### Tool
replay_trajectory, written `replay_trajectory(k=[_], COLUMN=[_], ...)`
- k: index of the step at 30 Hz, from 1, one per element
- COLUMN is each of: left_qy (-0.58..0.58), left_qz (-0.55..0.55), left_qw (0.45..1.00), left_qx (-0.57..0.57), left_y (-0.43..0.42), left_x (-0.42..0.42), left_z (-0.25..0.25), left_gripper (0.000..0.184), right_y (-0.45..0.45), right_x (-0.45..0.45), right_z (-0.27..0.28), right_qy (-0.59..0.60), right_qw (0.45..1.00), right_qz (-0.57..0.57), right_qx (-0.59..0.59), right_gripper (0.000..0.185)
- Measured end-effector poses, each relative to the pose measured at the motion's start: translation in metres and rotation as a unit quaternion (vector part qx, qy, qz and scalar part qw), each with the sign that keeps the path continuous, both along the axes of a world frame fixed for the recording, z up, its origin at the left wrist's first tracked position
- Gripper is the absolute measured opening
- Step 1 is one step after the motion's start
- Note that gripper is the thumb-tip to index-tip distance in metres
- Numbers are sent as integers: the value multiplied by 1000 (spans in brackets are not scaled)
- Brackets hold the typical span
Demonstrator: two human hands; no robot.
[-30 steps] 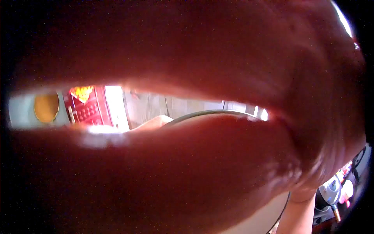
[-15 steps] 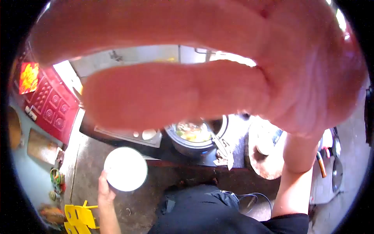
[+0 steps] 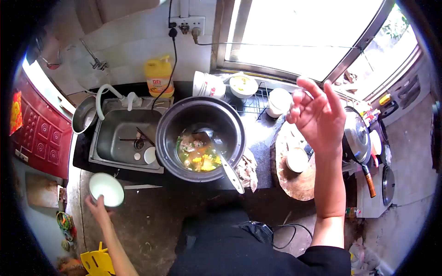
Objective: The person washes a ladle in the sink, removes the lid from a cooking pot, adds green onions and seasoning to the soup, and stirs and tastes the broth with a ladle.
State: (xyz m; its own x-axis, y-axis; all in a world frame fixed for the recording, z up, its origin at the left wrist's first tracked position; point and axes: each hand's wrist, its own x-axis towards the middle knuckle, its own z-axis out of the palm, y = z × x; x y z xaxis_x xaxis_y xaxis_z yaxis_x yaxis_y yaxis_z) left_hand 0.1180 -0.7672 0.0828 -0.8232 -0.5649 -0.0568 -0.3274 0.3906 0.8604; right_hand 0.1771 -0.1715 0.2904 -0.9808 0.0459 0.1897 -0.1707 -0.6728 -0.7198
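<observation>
At the lower left, my left hand [image 3: 100, 209] grips the rim of a white bowl [image 3: 107, 189], which looks empty. My right hand [image 3: 317, 112] is raised on the right with fingers apart and slightly curled, holding nothing. Between the hands stands a large dark pot [image 3: 200, 139] of soup with yellow corn and greens. A ladle [image 3: 229, 172] rests in the pot, its handle over the near rim. Below my right hand, a small white cup [image 3: 297, 159] sits on a round wooden board [image 3: 301, 182].
A sink [image 3: 123, 133] with chopsticks inside lies left of the pot. Behind are a yellow jug [image 3: 159, 76], a bowl of food [image 3: 243, 85] and a wire rack. A lidded pan [image 3: 357, 135] stands at the right, and a crumpled cloth [image 3: 247, 170] lies beside the pot.
My right hand has moved from close before the camera down and away to the right, uncovering the counter. My left hand, holding the bowl, has shifted left, and the bowl is tilted differently.
</observation>
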Motion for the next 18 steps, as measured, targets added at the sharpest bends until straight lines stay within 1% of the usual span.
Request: replay_trajectory(k=[1, 3, 4, 5, 7, 8, 9, 11, 12, 13, 15, 17, 18], left_qy=[-12, -151, -199, -242, -343, -367, -389, -431, -424, -418, -380, -311, -308], left_qz=[-27, -54, -62, -67, -116, -163, -207, -239, -269, -301, -353, -325, -329], left_qw=[997, 987, 966, 930, 840, 808, 774, 737, 719, 699, 684, 709, 712], left_qx=[-77, 31, 150, 268, 405, 430, 455, 463, 480, 496, 514, 544, 538], left_y=[-1, 6, 18, 37, 73, 103, 136, 196, 228, 261, 322, 384, 410], left_x=[11, 36, 49, 64, 81, 88, 93, 99, 102, 104, 101, 101, 96], left_z=[-6, -15, -19, -22, -59, -66, -71, -94, -101, -105, -106, -99, -103], left_gripper=[67, 67, 66, 66, 68, 68, 68, 62, 57, 53, 58, 57, 53], right_y=[14, 38, 51, 65, 86, 91, 89, 81, 76, 76, 73, 81, 84], right_x=[5, 14, 19, 22, 28, 28, 27, 25, 24, 23, 25, 28, 31], right_z=[-13, -39, -53, -68, -97, -107, -113, -125, -127, -133, -143, -159, -163], right_qy=[-31, -97, -120, -142, -203, -227, -243, -267, -252, -262, -283, -280, -276], right_qw=[999, 980, 972, 965, 947, 941, 942, 938, 938, 938, 934, 927, 916], right_qz=[-37, -152, -175, -196, -225, -225, -209, -182, -171, -147, -123, -97, -85], right_qx=[13, 89, 96, 103, 105, 110, 101, 128, 167, 170, 180, 231, 278], right_gripper=[55, 47, 44, 41, 33, 26, 24, 24, 23, 23, 24, 23, 22])
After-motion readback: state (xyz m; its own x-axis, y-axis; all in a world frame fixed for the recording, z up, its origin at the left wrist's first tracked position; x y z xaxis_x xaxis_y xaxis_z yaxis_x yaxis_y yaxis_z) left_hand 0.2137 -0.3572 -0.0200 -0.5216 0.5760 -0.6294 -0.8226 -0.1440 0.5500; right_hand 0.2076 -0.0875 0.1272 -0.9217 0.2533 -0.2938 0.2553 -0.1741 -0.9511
